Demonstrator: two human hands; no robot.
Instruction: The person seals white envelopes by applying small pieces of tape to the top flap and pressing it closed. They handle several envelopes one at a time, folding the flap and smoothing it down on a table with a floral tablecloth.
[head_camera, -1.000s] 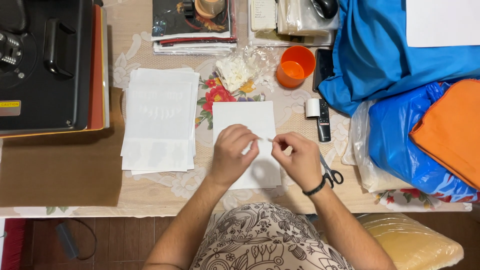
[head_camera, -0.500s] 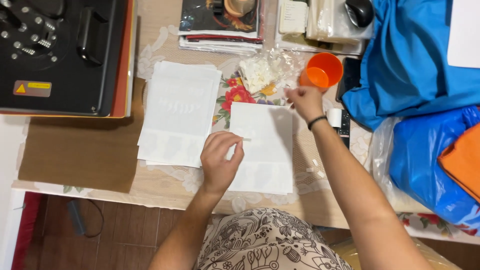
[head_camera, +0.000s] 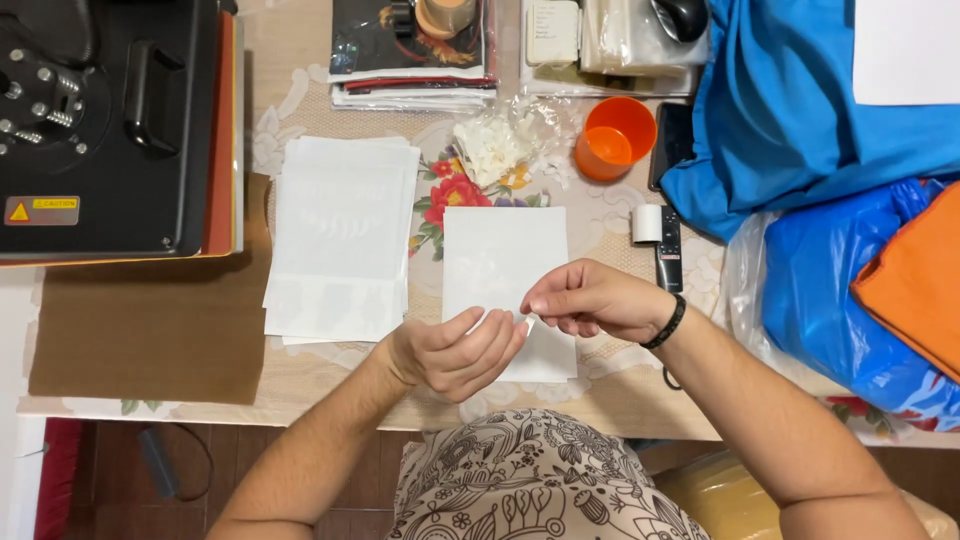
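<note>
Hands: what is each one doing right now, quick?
Left hand: fingers curled, resting on the white sheet; any grip cannot be told.
Right hand: fingertips pinched together at the left hand's fingertips; what they pinch cannot be told.

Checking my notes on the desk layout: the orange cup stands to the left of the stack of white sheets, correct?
Not quite. In the head view the orange cup stands to the right of the stack of white sheets, past the bag of small white pieces.

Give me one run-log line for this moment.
left hand: on white sheet | right hand: fingertips meeting left | stack of sheets: left of it | orange cup: beyond
</note>
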